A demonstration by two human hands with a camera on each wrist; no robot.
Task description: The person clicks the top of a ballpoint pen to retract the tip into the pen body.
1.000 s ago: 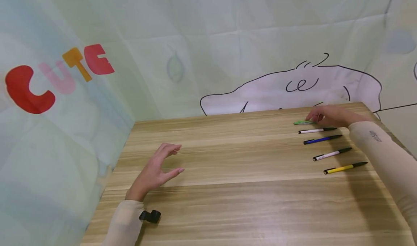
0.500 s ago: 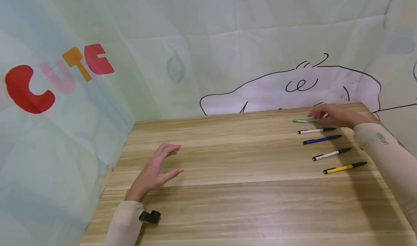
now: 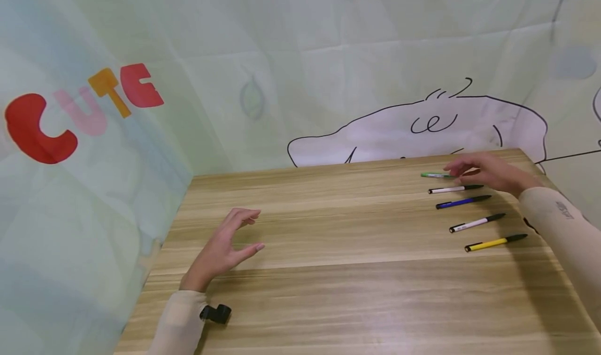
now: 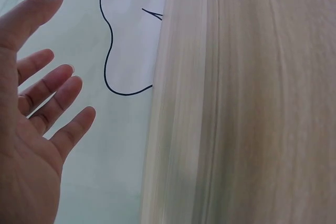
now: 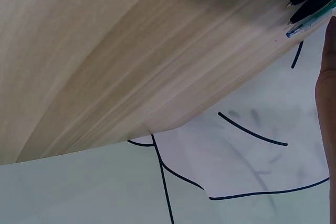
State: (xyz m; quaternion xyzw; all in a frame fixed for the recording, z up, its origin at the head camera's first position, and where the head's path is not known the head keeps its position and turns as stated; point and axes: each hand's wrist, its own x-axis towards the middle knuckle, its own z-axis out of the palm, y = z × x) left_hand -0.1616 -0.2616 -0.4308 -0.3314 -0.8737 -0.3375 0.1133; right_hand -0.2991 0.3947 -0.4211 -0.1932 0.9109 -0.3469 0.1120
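At the far right of the table, my right hand hovers over the rear end of a row of pens, thumb and fingers apart around the right part of a green pen. That part is hidden by the hand. In the right wrist view, the green pen's clear tip shows beside a straight finger. Nearer lie a white pen, a blue pen, another white pen and a yellow pen. My left hand holds nothing, fingers loosely bent and thumb apart.
The pens lie roughly parallel on a wooden table. A printed cloth rises behind the table and along its left side. A black strap piece sits at the left sleeve.
My right hand has shifted slightly right and its fingers have spread apart around the green pen. The green pen now lies slightly farther back. My left hand stays in place.
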